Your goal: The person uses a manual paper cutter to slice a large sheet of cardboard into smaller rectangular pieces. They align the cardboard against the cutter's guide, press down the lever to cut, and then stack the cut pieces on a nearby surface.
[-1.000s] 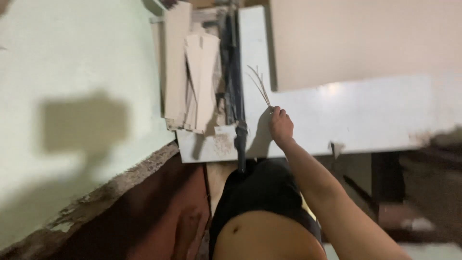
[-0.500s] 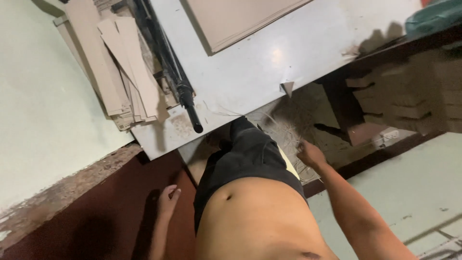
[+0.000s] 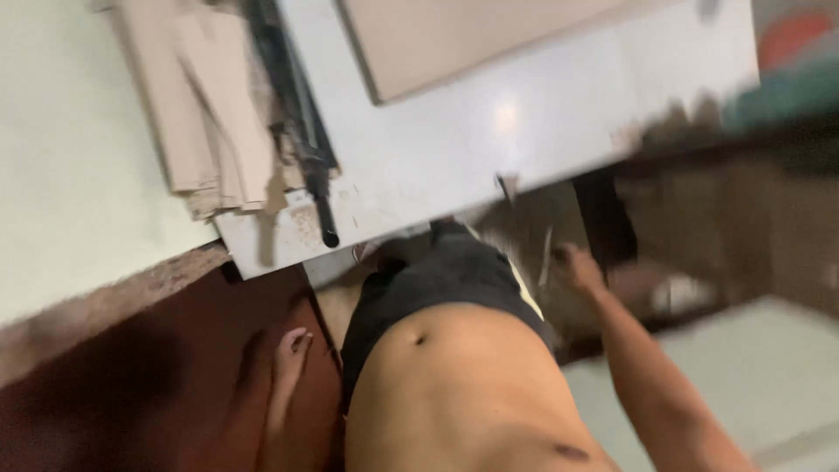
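Head view, right hand (image 3: 578,267): lowered below the edge of the grey worktable (image 3: 524,122), beside the person's black shorts (image 3: 437,284). Motion blur hides how far the fingers are curled; I cannot tell whether they grip.
Head view, pale strip (image 3: 545,256): a thin light sliver stands just left of the right hand's fingers, close to them or touching; contact cannot be confirmed. Its exact kind is not legible.
Head view, left hand (image 3: 288,358): hangs at the person's side in front of the dark red wall band (image 3: 175,367), fingers loosely extended, holding nothing.
Head view, surroundings: stacked cardboard strips (image 3: 205,114) lie at the table's left end against the pale green wall (image 3: 70,157); a black cutter lever with a round handle end (image 3: 315,183) runs alongside them; a large brown board (image 3: 472,39) rests on the tabletop.
Change from half a second ago: the right hand sits at nearly the same spot under the table edge, slightly higher and further right in the view; the left hand has dropped a little. The camera has swung, and the picture is more blurred.
Change from one second ago: the right hand was then up at the tabletop pinching thin slivers; it is now below the table.
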